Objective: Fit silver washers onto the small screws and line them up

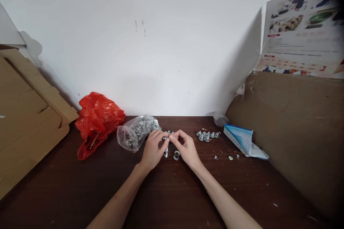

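Note:
My left hand [155, 147] pinches a small silver bolt [165, 138] between thumb and fingertips. Meeting it there, my right hand [186, 148] has its thumb and forefinger closed at the bolt's end; whatever is between those fingertips is too small to make out. Just beneath the hands, another bolt [166, 154] lies on the table beside a few flat washers [176, 155]. More metal pieces show partly behind my fingertips. To the right sits a cluster of bolts with washers [206, 135]. A clear plastic bag of metal hardware [137, 133] lies left of my left hand.
A crumpled red plastic bag [98, 120] stands at the left near cardboard [29, 114]. On the right are a blue and white packet [242, 139], a clear plastic roll [220, 118] and a large cardboard panel [292, 121]. Small scraps [230, 158] dot the dark table [166, 200]; a white wall rises behind.

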Motion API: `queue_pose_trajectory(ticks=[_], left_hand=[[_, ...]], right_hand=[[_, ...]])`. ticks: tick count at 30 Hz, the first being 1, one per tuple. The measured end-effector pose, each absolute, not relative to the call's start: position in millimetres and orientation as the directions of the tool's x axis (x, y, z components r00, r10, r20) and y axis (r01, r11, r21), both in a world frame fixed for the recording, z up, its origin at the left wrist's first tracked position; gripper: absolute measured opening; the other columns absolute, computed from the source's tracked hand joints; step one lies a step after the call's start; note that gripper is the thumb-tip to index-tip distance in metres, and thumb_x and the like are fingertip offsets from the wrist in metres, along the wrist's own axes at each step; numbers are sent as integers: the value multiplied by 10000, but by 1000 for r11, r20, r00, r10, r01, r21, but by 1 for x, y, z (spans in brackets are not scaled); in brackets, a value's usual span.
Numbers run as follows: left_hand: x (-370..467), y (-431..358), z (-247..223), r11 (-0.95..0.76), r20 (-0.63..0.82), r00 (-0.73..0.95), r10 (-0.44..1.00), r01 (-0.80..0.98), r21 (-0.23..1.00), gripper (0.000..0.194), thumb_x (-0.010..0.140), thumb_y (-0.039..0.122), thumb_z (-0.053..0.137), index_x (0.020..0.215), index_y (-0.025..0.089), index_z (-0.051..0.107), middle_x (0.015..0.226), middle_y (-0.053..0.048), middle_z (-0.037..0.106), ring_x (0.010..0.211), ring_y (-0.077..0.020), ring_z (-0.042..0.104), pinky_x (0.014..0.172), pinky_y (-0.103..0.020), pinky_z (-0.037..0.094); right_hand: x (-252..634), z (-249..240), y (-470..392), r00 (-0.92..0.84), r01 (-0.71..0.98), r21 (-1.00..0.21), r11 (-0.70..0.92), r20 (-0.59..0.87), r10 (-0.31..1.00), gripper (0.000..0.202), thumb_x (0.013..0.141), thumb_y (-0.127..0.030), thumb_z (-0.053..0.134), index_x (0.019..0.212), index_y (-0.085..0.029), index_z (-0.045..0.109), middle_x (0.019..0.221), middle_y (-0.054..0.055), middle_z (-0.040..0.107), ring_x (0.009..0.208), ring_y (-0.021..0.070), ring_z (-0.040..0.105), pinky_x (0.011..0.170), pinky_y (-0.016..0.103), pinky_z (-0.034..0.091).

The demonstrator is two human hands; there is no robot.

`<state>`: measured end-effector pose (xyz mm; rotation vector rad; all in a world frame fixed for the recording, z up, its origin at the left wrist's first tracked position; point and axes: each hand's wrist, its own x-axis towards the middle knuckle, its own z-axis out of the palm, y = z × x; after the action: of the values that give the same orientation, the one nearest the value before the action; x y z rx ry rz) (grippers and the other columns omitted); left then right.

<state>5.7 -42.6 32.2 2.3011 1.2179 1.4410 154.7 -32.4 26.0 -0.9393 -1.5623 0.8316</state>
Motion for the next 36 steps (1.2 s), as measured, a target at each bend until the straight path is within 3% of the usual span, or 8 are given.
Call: queue_pose_trajectory(ticks=[9, 13, 19, 22, 25, 27, 31, 36], left_hand=[[5, -41, 31, -586, 613, 136, 778, 508, 631, 123, 874, 222, 505, 862, 164, 613, 775, -18, 593, 699, -137, 495, 667, -256, 404], [5, -41, 31, -601, 622, 165, 765, 528, 600, 111, 874, 206, 505, 848, 166, 605, 756, -12, 572, 691, -136, 480, 657, -254, 391], [8, -45, 34, -660, 633, 278, 723, 548, 514, 113, 885, 207, 492, 859, 176, 598, 797, -26, 581, 781, -161, 501, 717, -281, 402], [8, -45, 35, -652, 636, 262, 726, 553, 518, 103, 878, 188, 499, 847, 180, 596, 805, -23, 590, 781, -158, 505, 718, -280, 406], [7, -45, 34, -639, 651, 215, 728, 559, 529, 91, 871, 186, 509, 866, 181, 600, 820, -22, 598, 768, -152, 506, 709, -275, 413], [6, -45, 34, -641, 660, 206, 722, 560, 526, 94, 873, 196, 508, 878, 183, 600, 821, -24, 601, 764, -152, 509, 716, -281, 418], [6, -45, 35, -661, 658, 246, 711, 553, 508, 103, 883, 204, 493, 875, 182, 593, 828, -32, 600, 797, -162, 515, 753, -299, 419], [5, -43, 35, -651, 664, 214, 716, 549, 524, 88, 870, 176, 506, 865, 181, 594, 823, -26, 600, 784, -158, 516, 735, -291, 419]], right_hand=[[155, 24, -27, -167, -118, -901, 418, 433, 886, 198, 742, -352, 699, 838, -183, 662, 909, 53, 647, 801, 172, 620, 773, 310, 503], [156, 23, -28, -162, -16, -922, 387, 384, 909, 229, 768, -387, 673, 828, -166, 656, 739, 29, 649, 676, 152, 596, 681, 279, 489], [158, 27, -32, -182, 206, -898, 388, 354, 917, 453, 906, -476, 438, 594, -168, 549, 526, -6, 543, 497, 115, 482, 520, 237, 374], [160, 31, -30, -219, 151, -910, 387, 351, 910, 419, 930, -484, 368, 762, -173, 593, 610, -2, 575, 549, 126, 511, 555, 241, 397], [163, 34, -29, -249, 78, -922, 380, 351, 902, 337, 879, -492, 481, 907, -175, 591, 709, 8, 608, 634, 141, 546, 599, 244, 428], [164, 34, -29, -265, 116, -911, 396, 355, 896, 324, 852, -488, 532, 836, -172, 602, 705, 12, 617, 648, 143, 549, 619, 244, 428], [165, 32, -30, -262, 216, -900, 379, 320, 910, 509, 918, -508, 377, 580, -172, 556, 549, 4, 556, 536, 125, 507, 578, 244, 406], [165, 32, -29, -308, 98, -919, 383, 338, 889, 326, 836, -496, 556, 946, -190, 576, 697, 0, 616, 634, 145, 558, 595, 247, 442]])
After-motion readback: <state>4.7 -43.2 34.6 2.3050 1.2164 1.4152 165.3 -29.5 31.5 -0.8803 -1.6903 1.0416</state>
